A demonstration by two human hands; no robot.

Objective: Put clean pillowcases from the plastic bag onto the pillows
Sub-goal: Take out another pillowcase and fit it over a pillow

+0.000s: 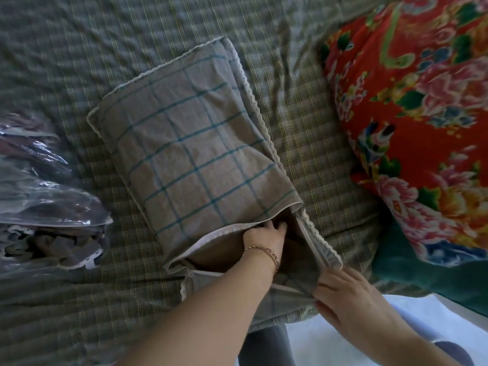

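The checked pillowcase [190, 143] is lying mid-bed and looking stuffed. Its long axis is running diagonally from the far-left corner down to its open mouth, which is facing the person. Left hand [264, 239] is reaching into that mouth, fingertips buried, so I can't tell if it's gripping anything. Right hand [343, 294] is sitting nearer, pinching the loose hem close to the bed edge. Plastic bag [45, 186] is sitting well off to the left and a red floral quilt [412, 114] is crowding the right, so I'm guessing the free room on the bed [79, 62] is mostly far-left.
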